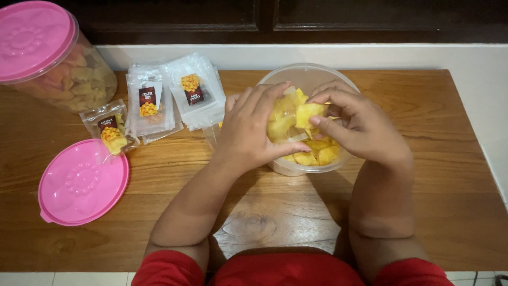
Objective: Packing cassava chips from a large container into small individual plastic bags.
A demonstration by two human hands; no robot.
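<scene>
At the centre of the frame, a round clear plastic tub (pixel 296 79) of yellow chips stands on the brown wooden table (pixel 423 185), and both hands meet over its mouth. The right hand (pixel 365 130) pinches a flat yellow chip (pixel 309 113) between thumb and fingertips, just above the pile. The left hand (pixel 248 132) curls around what looks like a small clear pouch holding more chips; its fingers are bent and closed on it, though the pouch's edges are hard to make out against the tub.

The chip seems thin, light, stiff and brittle, likely to snap under a hard squeeze, so a soft pinch at its edges, as here, suits it. The pouch would be limp and slick; it is best held near its open rim.

In the upper left of the frame lies a large clear jar (pixel 79 85) of chips closed with a pink lid. At lower left, a loose pink round lid (pixel 82 182) rests flat on the table. Between them sit a stack of empty clear labelled pouches (pixel 174 95) and one filled pouch (pixel 111 130). Red sleeves show at the bottom edge.
</scene>
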